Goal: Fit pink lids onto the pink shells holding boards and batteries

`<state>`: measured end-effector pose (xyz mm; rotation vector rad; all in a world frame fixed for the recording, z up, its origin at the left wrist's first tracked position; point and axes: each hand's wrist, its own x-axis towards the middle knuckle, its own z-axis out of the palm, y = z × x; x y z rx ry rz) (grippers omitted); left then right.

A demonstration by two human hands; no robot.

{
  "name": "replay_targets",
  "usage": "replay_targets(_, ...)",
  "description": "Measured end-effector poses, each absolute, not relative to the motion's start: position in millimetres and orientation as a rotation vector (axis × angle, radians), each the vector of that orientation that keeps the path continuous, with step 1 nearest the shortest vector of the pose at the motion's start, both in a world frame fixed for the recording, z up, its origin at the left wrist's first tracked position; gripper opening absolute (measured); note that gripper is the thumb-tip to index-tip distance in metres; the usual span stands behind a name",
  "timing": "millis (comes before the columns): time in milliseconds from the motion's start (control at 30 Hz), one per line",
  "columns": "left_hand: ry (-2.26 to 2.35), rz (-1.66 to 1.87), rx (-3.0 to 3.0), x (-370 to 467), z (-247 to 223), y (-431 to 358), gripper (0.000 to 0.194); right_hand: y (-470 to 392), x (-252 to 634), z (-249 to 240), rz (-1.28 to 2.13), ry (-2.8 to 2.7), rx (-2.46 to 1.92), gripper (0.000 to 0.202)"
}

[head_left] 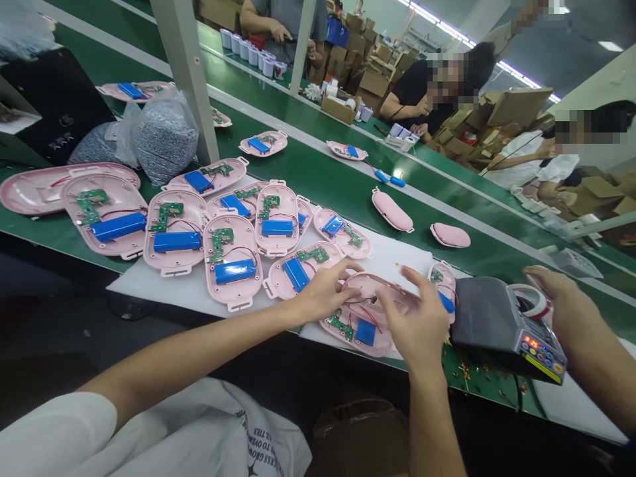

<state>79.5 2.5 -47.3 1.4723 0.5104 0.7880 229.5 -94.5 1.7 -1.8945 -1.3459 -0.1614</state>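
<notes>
— Green bench (318, 175), head view, crosses the frame. Where is the workpiece?

— Right of centre: shell (365, 286), tilted above a case (383, 341).

— Finger state?

— Left hand (325, 295): thumb and fingers appear clamped on the shell's rim. Right hand (417, 321): fingers apart, blurred; contact cannot be told.

— Hazards?

— Lifting the shell too far could strain the wires (362, 301); closing over a stray loop could pinch them.

— Markings?

— Shirt (213, 424), bottom: "TO OVER", "ULTIES", partial. Dispenser (481, 318), right: red digits, unclear. Box (50, 99), upper left: mark unreadable.
</notes>
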Motion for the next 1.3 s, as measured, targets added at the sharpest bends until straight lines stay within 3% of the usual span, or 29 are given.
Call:
replay_targets(133,0.528,0.740,1.478,79.5,-47.9,1.3,0.034,-65.6,238.9,17.3,0.307,-1.733,-2.059,0.018)
replay_targets(233,0.584,0.720,1.573,77.6,-43.2,4.5,0.036,-55.7,243.6,16.3,0.417,-1.776,-1.965,0.010)
replay_targets(333,0.638,0.685,1.778,77.7,-38.9,12.7,0.023,-53.9,241.5,15.0,0.353,-1.796,-1.840,0.019)
replay_targets(467,0.638,0.595,1.841,80.7,-34.1,20.3,0.031,-74.5,248.4,11.4,0.332,-1.643,-1.672,0.026)
replay_targets(533,0.695,0.560,1.825,81.1,-31.7,20.5,0.036,-105.6,269.4,2.5,0.203,-1.151,-1.653,0.025)
replay_targets(633,0.797,0.521,1.829,80.8,-30.1,19.8,0.041,-168.1,324.7,-20.7,-0.036,-0.217,-1.571,0.044)
replay_targets(733,0.862,0.509,1.848,81.9,-31.1,20.2,0.043,-216.5,383.8,-41.2,0.009,0.075,-1.533,0.053)
replay_targets(1033,0.867,0.595,1.904,83.4,-33.6,19.6,0.035,-225.1,424.2,-48.3,0.246,0.141,-1.443,0.028)
replay_targets(1300,0.830,0.573,1.842,80.7,-42.5,21.8,0.034,-236.7,411.3,-37.6,0.160,0.153,-1.498,0.024)
